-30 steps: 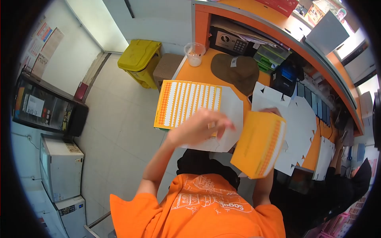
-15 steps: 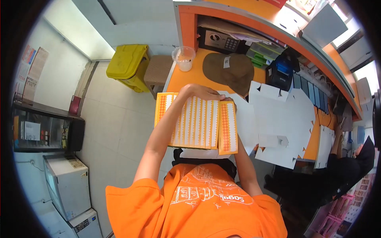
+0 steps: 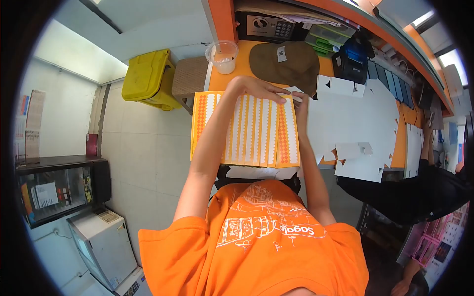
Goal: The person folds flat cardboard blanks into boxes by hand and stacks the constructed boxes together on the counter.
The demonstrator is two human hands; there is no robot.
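Yellow-and-white printed cardboard cartons (image 3: 247, 133) form an overlapping row in front of my torso, with orange checks on the outer ones. My left forearm crosses over the row. At the upper right corner, my left hand (image 3: 257, 89) has its thumb and fingers closed on the end of the rightmost carton (image 3: 288, 138). My right hand (image 3: 302, 112) comes up along that carton's right side, its fingers curled at the same corner by a small white flap (image 3: 296, 91). Part of the right hand is hidden behind the carton.
White die-cut cardboard sheets (image 3: 353, 118) cover the orange table at right. Behind lie a brown cap (image 3: 284, 64), a clear plastic cup (image 3: 223, 58), a safe (image 3: 269, 27) and a black printer (image 3: 350, 61). A yellow bin (image 3: 148, 79) and brown stool (image 3: 190, 79) stand left. Another person's dark sleeve (image 3: 410, 192) is at right.
The rightmost carton, earlier set slightly apart and lower, now lies against the row. My left hand has reached further right to the corner, and my right fingers have come into view. The camera view has shifted.
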